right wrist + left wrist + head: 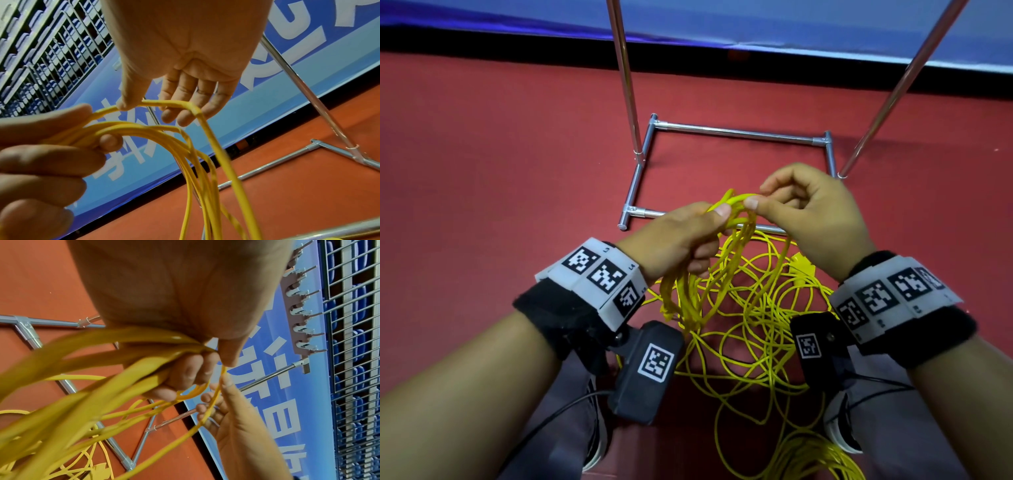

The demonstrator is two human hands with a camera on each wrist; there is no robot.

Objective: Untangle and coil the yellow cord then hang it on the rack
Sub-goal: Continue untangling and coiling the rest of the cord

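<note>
A long yellow cord lies in a loose tangle on the red floor, with several loops gathered up. My left hand grips that bundle of loops in its curled fingers, thumb on top. My right hand pinches one strand between thumb and fingers just right of the left hand and lays it beside the bundle. The metal rack's base frame stands on the floor right behind my hands. Its hook bar shows in the left wrist view.
Two slanted chrome poles rise from the rack base. A blue banner runs along the wall behind. More cord is heaped at the lower right, beside my shoes.
</note>
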